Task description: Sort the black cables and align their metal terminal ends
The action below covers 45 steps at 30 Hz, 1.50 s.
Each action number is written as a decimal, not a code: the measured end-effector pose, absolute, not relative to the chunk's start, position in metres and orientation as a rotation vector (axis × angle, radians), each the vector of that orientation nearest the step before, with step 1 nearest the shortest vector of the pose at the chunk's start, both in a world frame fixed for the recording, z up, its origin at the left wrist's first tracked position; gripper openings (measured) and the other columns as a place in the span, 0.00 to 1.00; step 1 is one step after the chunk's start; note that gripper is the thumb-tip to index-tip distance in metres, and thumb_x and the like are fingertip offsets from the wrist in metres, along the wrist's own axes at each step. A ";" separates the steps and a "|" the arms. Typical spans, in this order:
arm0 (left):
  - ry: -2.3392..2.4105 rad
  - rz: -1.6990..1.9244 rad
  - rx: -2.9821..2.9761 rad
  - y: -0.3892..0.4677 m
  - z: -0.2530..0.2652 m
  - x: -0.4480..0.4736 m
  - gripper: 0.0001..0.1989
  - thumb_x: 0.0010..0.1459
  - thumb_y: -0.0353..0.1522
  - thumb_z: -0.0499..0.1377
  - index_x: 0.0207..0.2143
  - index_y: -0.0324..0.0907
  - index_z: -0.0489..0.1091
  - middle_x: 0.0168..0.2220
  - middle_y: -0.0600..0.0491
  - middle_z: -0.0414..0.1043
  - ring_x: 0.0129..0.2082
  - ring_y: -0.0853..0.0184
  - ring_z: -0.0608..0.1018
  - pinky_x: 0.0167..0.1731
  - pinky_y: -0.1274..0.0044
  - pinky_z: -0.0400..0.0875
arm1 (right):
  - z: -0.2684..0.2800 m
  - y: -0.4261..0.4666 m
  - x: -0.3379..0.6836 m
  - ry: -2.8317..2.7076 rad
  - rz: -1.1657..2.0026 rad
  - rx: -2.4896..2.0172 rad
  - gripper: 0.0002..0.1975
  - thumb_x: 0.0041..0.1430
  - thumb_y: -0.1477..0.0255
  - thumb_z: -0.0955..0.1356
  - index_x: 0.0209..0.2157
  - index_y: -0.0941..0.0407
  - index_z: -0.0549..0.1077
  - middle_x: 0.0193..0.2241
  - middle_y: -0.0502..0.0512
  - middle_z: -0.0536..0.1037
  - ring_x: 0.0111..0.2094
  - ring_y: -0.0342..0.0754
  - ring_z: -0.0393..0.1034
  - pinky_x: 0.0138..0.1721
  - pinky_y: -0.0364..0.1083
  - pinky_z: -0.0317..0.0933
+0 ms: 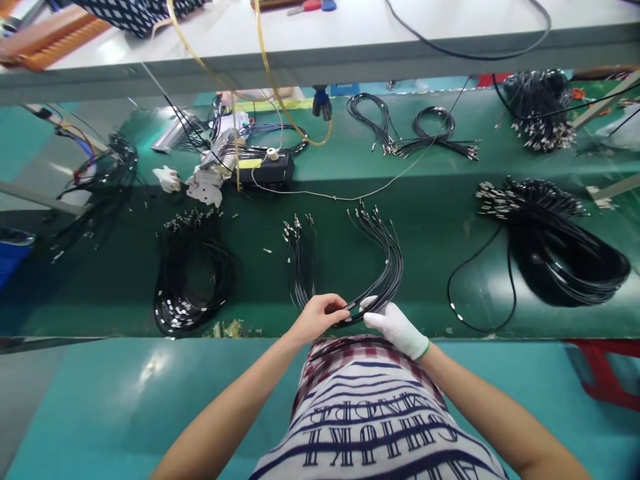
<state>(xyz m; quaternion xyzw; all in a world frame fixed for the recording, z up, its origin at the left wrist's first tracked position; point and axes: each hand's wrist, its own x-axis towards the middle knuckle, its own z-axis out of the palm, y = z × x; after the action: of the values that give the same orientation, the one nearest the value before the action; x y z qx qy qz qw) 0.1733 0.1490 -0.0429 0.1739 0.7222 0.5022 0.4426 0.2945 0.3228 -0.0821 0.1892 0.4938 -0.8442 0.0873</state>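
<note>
A curved bundle of thin black cables (395,267) with small metal connector ends lies before me at the front edge of the green bench. My left hand (319,317), bare, closes its thumb and fingers on the bundle's near bend. Just right of it, my right hand (397,327) in a white glove with a green cuff grips the same bend. Both ends of the bundle point away from me; the left end (297,260) is a looser fan of connectors. Some cable parts are hidden by my fingers.
Left stands a looped cable bundle (193,273); right, a larger one (560,247) with a stray loop. Farther back are two small coils (434,127), a black box (270,172) and another cable heap (540,110). A white shelf (350,33) overhangs the back, with yellow tubing hanging down.
</note>
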 end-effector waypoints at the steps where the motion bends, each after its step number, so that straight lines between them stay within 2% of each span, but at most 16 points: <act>1: 1.746 1.248 0.402 0.149 -0.041 0.172 0.12 0.51 0.37 0.63 0.31 0.35 0.73 0.26 0.53 0.73 0.26 0.71 0.71 0.28 0.79 0.64 | -0.081 0.322 0.294 1.477 -2.518 0.571 0.19 0.51 0.65 0.75 0.42 0.58 0.72 0.33 0.51 0.72 0.28 0.41 0.61 0.31 0.42 0.58; 4: 1.624 1.249 0.382 0.151 -0.036 0.169 0.14 0.52 0.38 0.63 0.32 0.34 0.75 0.28 0.50 0.76 0.28 0.69 0.73 0.31 0.78 0.67 | -0.077 0.321 0.292 1.570 -2.463 0.504 0.16 0.53 0.64 0.73 0.40 0.59 0.73 0.30 0.51 0.72 0.28 0.41 0.60 0.31 0.43 0.57; 6: 1.553 1.255 0.372 0.152 -0.033 0.167 0.16 0.53 0.40 0.62 0.33 0.34 0.75 0.28 0.48 0.77 0.28 0.68 0.74 0.32 0.77 0.68 | -0.075 0.321 0.290 1.631 -2.422 0.465 0.16 0.53 0.63 0.73 0.40 0.59 0.74 0.32 0.52 0.73 0.30 0.43 0.62 0.32 0.44 0.58; 10: 1.656 1.297 0.392 0.152 -0.030 0.162 0.18 0.55 0.43 0.60 0.35 0.34 0.71 0.24 0.53 0.71 0.23 0.73 0.69 0.25 0.80 0.63 | -0.077 0.324 0.292 1.639 -2.380 0.584 0.21 0.50 0.64 0.74 0.45 0.59 0.74 0.36 0.54 0.76 0.31 0.44 0.66 0.35 0.45 0.61; 14: 1.922 1.142 0.560 0.153 -0.027 0.161 0.15 0.49 0.39 0.64 0.34 0.36 0.73 0.26 0.56 0.66 0.26 0.72 0.67 0.26 0.81 0.60 | -0.076 0.325 0.293 1.619 -2.375 0.638 0.24 0.50 0.64 0.75 0.48 0.58 0.73 0.37 0.55 0.77 0.31 0.45 0.68 0.36 0.46 0.63; 16: 1.931 1.047 0.622 0.155 -0.027 0.162 0.15 0.47 0.38 0.65 0.33 0.36 0.74 0.27 0.56 0.68 0.27 0.71 0.68 0.27 0.80 0.59 | -0.073 0.324 0.290 1.600 -2.418 0.577 0.23 0.52 0.64 0.73 0.49 0.58 0.73 0.39 0.55 0.77 0.34 0.46 0.69 0.39 0.47 0.63; 21: 1.901 1.032 0.626 0.155 -0.029 0.160 0.12 0.51 0.38 0.62 0.26 0.35 0.72 0.22 0.58 0.63 0.25 0.72 0.64 0.25 0.80 0.55 | -0.069 0.324 0.285 1.572 -2.523 0.441 0.17 0.55 0.64 0.72 0.44 0.58 0.74 0.42 0.57 0.77 0.44 0.52 0.70 0.49 0.51 0.62; 29: 1.784 1.061 0.494 0.154 -0.031 0.149 0.17 0.51 0.41 0.62 0.24 0.34 0.70 0.20 0.59 0.56 0.22 0.75 0.57 0.24 0.80 0.50 | -0.080 0.327 0.290 1.504 -2.494 0.599 0.20 0.55 0.65 0.72 0.48 0.56 0.70 0.43 0.56 0.77 0.41 0.49 0.71 0.43 0.48 0.64; 31: 1.777 1.071 0.482 0.155 -0.029 0.148 0.17 0.51 0.42 0.62 0.23 0.35 0.68 0.20 0.59 0.57 0.23 0.74 0.58 0.24 0.80 0.50 | -0.079 0.327 0.290 1.536 -2.478 0.596 0.20 0.56 0.66 0.72 0.49 0.56 0.71 0.44 0.55 0.76 0.42 0.48 0.70 0.43 0.47 0.64; 35: 1.783 1.080 0.526 0.158 -0.027 0.147 0.15 0.54 0.40 0.60 0.24 0.36 0.68 0.23 0.56 0.64 0.26 0.71 0.64 0.28 0.79 0.56 | -0.075 0.328 0.289 1.628 -2.384 0.618 0.21 0.54 0.66 0.74 0.48 0.57 0.73 0.42 0.54 0.76 0.43 0.48 0.71 0.46 0.47 0.64; 38: 1.807 1.056 0.573 0.159 -0.028 0.148 0.14 0.57 0.40 0.57 0.27 0.38 0.67 0.23 0.57 0.64 0.26 0.71 0.64 0.28 0.79 0.57 | -0.074 0.329 0.289 1.586 -2.375 0.637 0.23 0.51 0.67 0.75 0.49 0.57 0.72 0.41 0.55 0.77 0.42 0.49 0.72 0.46 0.48 0.64; 45: 1.851 0.919 0.660 0.160 -0.025 0.152 0.14 0.49 0.40 0.65 0.33 0.38 0.74 0.28 0.56 0.69 0.29 0.69 0.68 0.28 0.79 0.59 | -0.081 0.328 0.291 1.364 -2.512 0.725 0.24 0.51 0.68 0.75 0.49 0.56 0.70 0.40 0.57 0.78 0.38 0.48 0.72 0.40 0.47 0.65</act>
<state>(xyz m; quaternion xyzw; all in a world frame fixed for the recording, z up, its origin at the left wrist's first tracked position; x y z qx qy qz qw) 0.1516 0.1598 -0.0247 0.2691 0.7544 0.3744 0.4672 0.2914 0.3279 -0.0811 0.2446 0.4604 -0.8479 0.0962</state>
